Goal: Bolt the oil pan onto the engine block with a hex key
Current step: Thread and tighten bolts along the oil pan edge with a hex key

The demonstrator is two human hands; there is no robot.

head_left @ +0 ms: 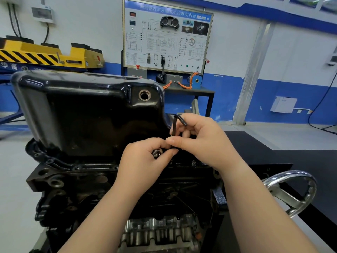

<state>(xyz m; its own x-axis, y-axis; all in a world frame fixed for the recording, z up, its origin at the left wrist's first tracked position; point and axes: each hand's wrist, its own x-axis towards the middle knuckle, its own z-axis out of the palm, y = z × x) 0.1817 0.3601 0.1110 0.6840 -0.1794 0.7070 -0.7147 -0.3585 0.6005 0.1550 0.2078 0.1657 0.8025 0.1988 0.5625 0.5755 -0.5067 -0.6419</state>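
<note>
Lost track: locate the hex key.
Head view, right of centre: the hex key is pinched upright in the right hand, beside the oil pan.

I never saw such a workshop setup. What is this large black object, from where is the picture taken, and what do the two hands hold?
There is one picture, taken by a camera worn on a person's head, looking down at their two bare hands. The glossy black tub is an oil pan, sitting on top of a dark engine block. The round opening in it is its drain hole. The right hand pinches a black L-shaped hex key, long leg pointing down toward the pan's rim. The left hand holds a few metal bolts in its curled fingers. Another bolt stands in the rim nearby. At the right is a shiny hand wheel, and behind is a training board with diagrams.
</note>
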